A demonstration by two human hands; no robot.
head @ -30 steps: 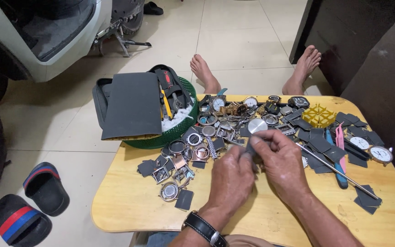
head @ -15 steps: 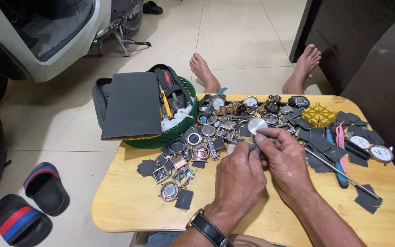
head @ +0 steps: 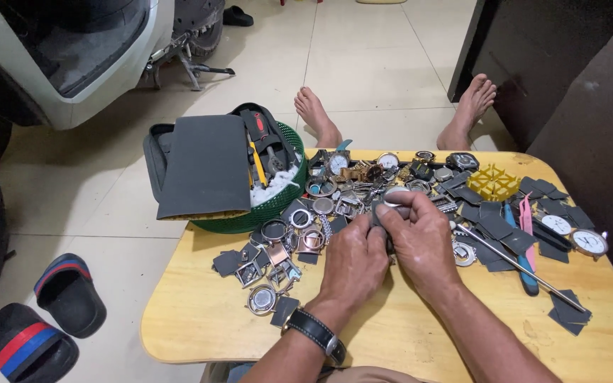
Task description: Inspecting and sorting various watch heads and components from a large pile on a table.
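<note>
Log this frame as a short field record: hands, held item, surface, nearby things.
left hand: closed against the right, watch on the wrist
right hand: pinching a small round watch case at its fingertips
surface: low wooden table
left of the hands: loose watch cases and frames, green basket with a grey pouch
right of the hands: yellow grid tray, white watch dials, dark grey squares
floor: two slippers, another person's bare feet

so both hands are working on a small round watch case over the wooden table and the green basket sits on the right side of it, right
Not quite. In the head view the green mesh plastic basket sits at the left rear of the light wooden table, not the right. The rest stands: the left hand and right hand meet on a small round silver watch case.
</note>
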